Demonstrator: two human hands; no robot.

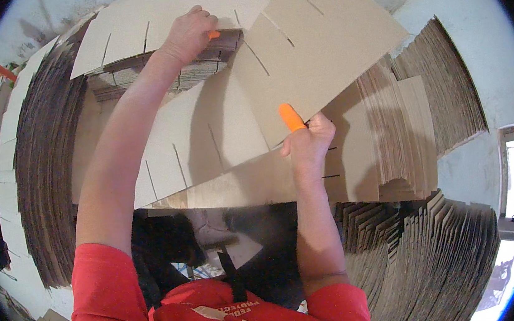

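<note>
A smooth, matte tan cardboard sheet (325, 34), flat and cut with narrow straight slots, lies toward one o'clock, its near edge grasped by the right hand (313, 137), which wears an orange finger sleeve (290, 117). At eleven o'clock, the left hand (192, 32) curls its fingers at a paler slotted sheet's (118, 34) near edge; whether they pinch it, I cannot tell.
</note>
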